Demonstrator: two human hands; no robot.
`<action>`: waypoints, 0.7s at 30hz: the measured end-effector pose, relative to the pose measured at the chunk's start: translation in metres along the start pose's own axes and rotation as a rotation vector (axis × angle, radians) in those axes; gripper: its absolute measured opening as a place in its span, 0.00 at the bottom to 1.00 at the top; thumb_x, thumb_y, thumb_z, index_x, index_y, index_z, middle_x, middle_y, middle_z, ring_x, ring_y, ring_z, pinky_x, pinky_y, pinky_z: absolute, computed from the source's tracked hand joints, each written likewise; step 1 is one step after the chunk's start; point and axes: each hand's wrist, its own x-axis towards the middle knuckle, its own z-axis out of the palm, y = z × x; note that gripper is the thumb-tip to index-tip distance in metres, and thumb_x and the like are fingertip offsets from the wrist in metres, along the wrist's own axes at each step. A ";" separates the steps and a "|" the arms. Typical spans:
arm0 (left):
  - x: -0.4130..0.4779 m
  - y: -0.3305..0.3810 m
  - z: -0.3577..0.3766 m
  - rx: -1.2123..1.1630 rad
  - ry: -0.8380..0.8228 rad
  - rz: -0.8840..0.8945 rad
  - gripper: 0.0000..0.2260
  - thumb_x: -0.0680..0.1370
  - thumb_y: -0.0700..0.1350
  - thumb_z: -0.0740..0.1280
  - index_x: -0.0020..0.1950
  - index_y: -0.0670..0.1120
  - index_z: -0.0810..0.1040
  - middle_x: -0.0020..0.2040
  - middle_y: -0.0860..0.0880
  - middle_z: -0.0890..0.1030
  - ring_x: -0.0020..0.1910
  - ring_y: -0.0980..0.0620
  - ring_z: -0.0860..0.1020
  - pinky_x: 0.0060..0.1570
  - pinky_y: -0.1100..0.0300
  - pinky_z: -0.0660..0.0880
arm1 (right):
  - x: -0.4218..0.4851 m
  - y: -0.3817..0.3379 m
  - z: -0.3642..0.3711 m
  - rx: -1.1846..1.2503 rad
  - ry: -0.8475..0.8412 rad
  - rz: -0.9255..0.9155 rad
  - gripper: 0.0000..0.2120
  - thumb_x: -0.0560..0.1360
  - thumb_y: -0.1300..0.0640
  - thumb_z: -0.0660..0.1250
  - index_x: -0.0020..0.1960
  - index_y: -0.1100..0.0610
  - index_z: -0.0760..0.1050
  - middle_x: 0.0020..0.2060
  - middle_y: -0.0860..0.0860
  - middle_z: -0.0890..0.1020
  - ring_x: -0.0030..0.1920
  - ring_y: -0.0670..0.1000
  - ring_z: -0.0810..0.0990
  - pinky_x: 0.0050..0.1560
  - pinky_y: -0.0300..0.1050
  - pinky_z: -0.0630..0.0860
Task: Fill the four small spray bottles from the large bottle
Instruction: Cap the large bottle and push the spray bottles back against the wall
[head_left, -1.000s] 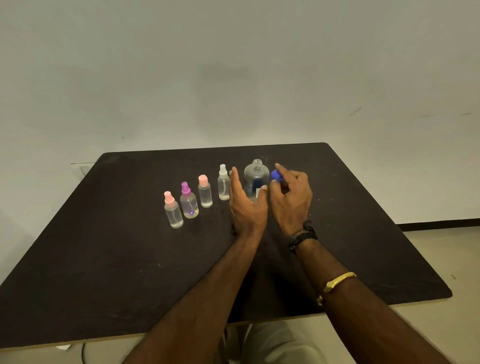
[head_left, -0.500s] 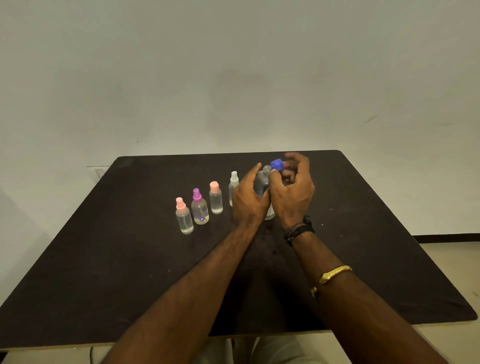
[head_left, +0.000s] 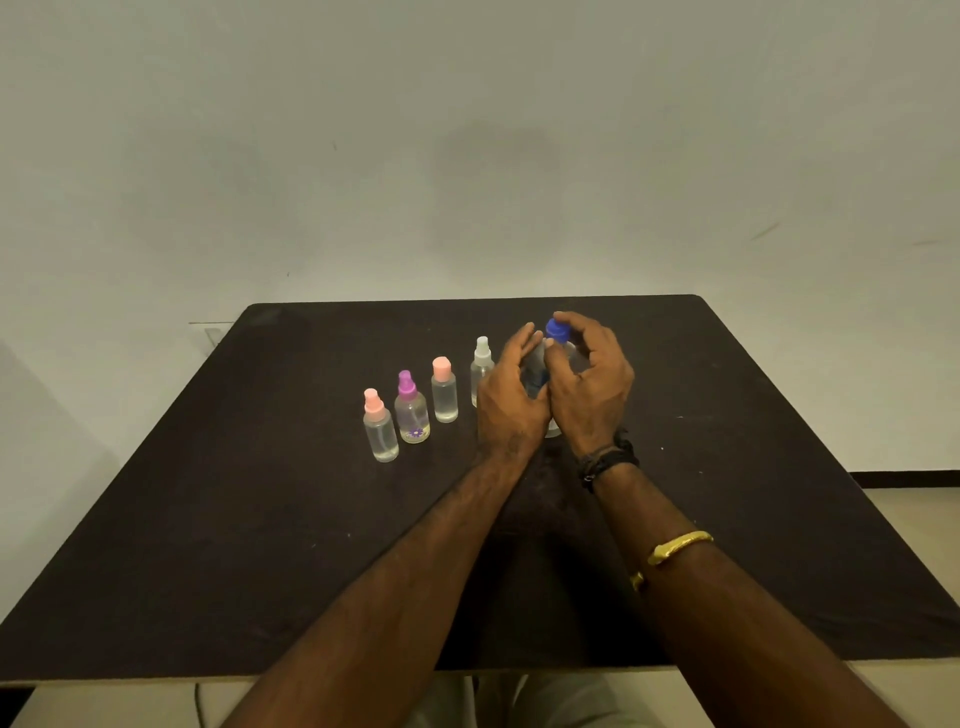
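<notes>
Dark matte tabletop (head_left: 727, 467) stood against a plain pale wall (head_left: 467, 156). Four small clear spray bottles stood upright in a diagonal row left of centre: a pink-topped one (head_left: 381, 428) nearest, then a purple-topped one with a flower print (head_left: 412, 410), a peach-capped one (head_left: 444, 392), and a white-topped one (head_left: 482, 364) farthest back. Just right of that last bottle stood the large clear plastic bottle (head_left: 536, 366), mostly hidden between both hands. Left hand (head_left: 511, 402) gripped its body, fingers wrapped round the left side. Right hand (head_left: 592, 395) pinched a blue screw cap (head_left: 557, 330) at the bottle's mouth; whether the cap was seated could not be told. Right forearm carried a black wristband (head_left: 608, 460) and a gold bangle (head_left: 678, 545).
</notes>
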 end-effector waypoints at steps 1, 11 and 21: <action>0.000 0.000 -0.001 -0.010 -0.004 -0.004 0.29 0.76 0.39 0.74 0.76 0.41 0.69 0.69 0.45 0.78 0.68 0.54 0.75 0.64 0.76 0.68 | 0.000 0.001 -0.001 -0.001 -0.002 0.000 0.12 0.75 0.62 0.70 0.59 0.58 0.82 0.53 0.51 0.84 0.53 0.46 0.82 0.54 0.39 0.80; 0.000 -0.005 0.000 -0.027 -0.009 -0.031 0.32 0.75 0.40 0.76 0.77 0.43 0.68 0.71 0.46 0.77 0.70 0.52 0.75 0.68 0.62 0.73 | 0.005 0.007 -0.003 -0.060 -0.019 -0.016 0.09 0.74 0.56 0.75 0.53 0.54 0.83 0.48 0.48 0.85 0.50 0.49 0.82 0.50 0.44 0.79; 0.002 -0.007 -0.001 -0.012 -0.028 -0.044 0.30 0.76 0.39 0.75 0.76 0.44 0.69 0.72 0.47 0.76 0.71 0.52 0.74 0.70 0.61 0.72 | 0.003 0.000 0.004 -0.012 -0.034 0.037 0.08 0.75 0.63 0.69 0.54 0.58 0.80 0.57 0.52 0.83 0.58 0.48 0.80 0.59 0.43 0.79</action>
